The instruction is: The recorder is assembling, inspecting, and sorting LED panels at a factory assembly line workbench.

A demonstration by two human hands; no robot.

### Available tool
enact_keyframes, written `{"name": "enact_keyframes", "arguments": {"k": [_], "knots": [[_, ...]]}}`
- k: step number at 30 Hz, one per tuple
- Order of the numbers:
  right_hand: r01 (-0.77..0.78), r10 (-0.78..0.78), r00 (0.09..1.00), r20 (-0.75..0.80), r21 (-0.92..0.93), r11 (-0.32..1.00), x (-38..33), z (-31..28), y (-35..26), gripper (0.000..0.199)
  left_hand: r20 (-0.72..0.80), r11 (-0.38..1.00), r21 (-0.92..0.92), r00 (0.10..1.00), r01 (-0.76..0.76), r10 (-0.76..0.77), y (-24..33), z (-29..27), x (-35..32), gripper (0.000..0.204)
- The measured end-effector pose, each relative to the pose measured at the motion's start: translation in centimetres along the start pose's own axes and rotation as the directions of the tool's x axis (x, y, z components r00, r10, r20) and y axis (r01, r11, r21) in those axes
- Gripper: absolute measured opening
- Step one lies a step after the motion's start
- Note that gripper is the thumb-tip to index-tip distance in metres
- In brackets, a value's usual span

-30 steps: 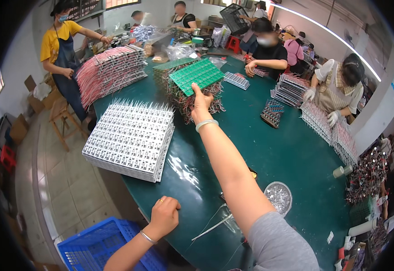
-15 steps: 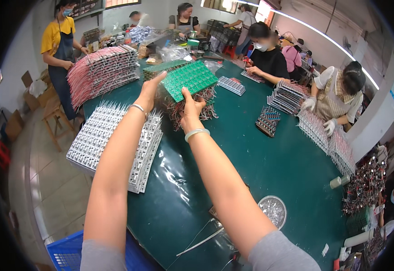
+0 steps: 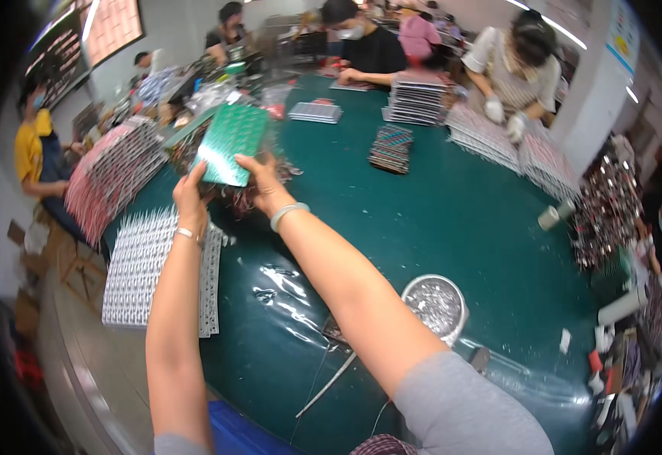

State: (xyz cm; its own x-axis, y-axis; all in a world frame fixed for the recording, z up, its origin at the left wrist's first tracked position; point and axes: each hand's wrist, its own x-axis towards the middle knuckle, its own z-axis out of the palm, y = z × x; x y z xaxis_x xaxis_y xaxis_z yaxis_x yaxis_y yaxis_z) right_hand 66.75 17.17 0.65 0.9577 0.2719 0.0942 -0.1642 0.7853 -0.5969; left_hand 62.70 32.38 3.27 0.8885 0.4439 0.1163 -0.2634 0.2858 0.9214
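My left grip [image 3: 192, 197] and right grip [image 3: 268, 183] clasp green board [image 3: 234, 142]
Left forearm [image 3: 171, 322] partly blocks white stack [image 3: 130, 277]; bowl [image 3: 460, 326] by right arm [image 3: 361, 292]

The board [image 3: 234, 136] is bright green, the counter [image 3: 482, 227] a darker green. At left of frame, a white stack [image 3: 132, 277] carries rows of grey marks; upper left, a pink-and-white pile [image 3: 114, 174]. Lower right, a plain grey sleeve [image 3: 471, 406].

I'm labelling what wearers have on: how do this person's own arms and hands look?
Short grey sleeves. The left hand and right hand are ungloved. A thin silvery bracelet circles the left wrist, a thicker pale bangle the right.
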Motion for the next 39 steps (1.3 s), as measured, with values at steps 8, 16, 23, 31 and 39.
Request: {"name": "enact_keyframes", "arguments": {"k": [8,16,23,31,39], "knots": [[0.018,-0.079,0.979,0.19,0.303,0.953,-6.2,3.1,-4.1,0.076,0.053,0.936,0.144,0.947,-0.32,0.316,4.7,2.6,-7.6,0.021],[0.201,-0.227,0.96,0.164,0.162,0.966,-17.8,4.4,-17.4,0.062,0.195,0.888,0.022,0.873,-0.46,0.447,8.0,11.9,-19.9,0.04],[0.225,-0.29,0.93,-0.227,-0.271,0.936,-33.6,-7.7,-30.5,0.053,0.321,0.98,-0.044,0.926,-0.195,0.199,-1.2,25.1,-34.9,0.039],[0.112,-0.295,0.778,-0.554,-0.34,0.934,-47.5,-22.6,-38.7,0.045,0.447,0.926,0.176,0.811,0.333,-0.377,-12.9,35.7,-47.8,0.065],[0.056,-0.151,0.793,-0.59,-0.176,0.983,-48.4,-22.5,-37.7,0.04,0.574,0.793,0.298,0.564,0.531,-0.594,-9.9,34.1,-45.3,0.09]]}}
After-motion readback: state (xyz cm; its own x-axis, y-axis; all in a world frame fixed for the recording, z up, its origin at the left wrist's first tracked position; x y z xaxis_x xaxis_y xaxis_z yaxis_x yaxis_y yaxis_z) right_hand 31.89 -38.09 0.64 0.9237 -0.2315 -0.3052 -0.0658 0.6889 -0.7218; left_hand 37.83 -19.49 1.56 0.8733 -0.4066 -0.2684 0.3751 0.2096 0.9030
